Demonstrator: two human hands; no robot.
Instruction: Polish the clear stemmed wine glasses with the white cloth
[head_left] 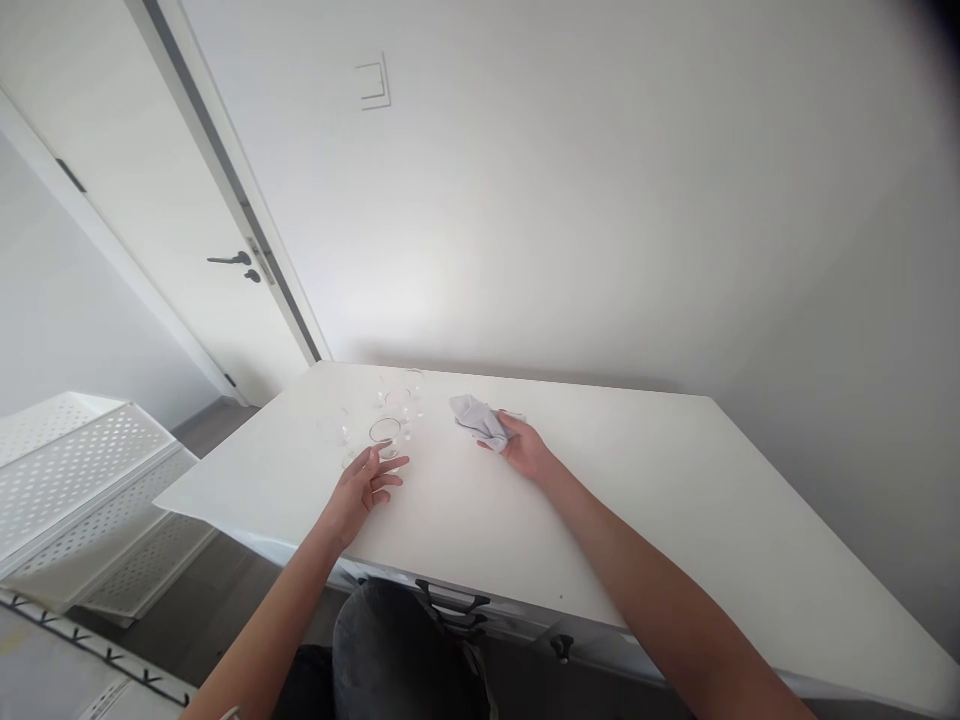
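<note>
Our right hand (525, 450) grasps a bunched grey cloth (480, 420) over the far middle of the worktop (480, 520), apparently gathered to keep it compact, while our left hand (358, 496), loosely spread and seemingly empty, is beside clear glasses (385, 430) clustered left, probably for easy reach.

Over my camera feed I see a broad, smooth white cabinet top (637, 480); several clear, round-rimmed glass vessels (385, 430) stand grouped on its left part.
</note>
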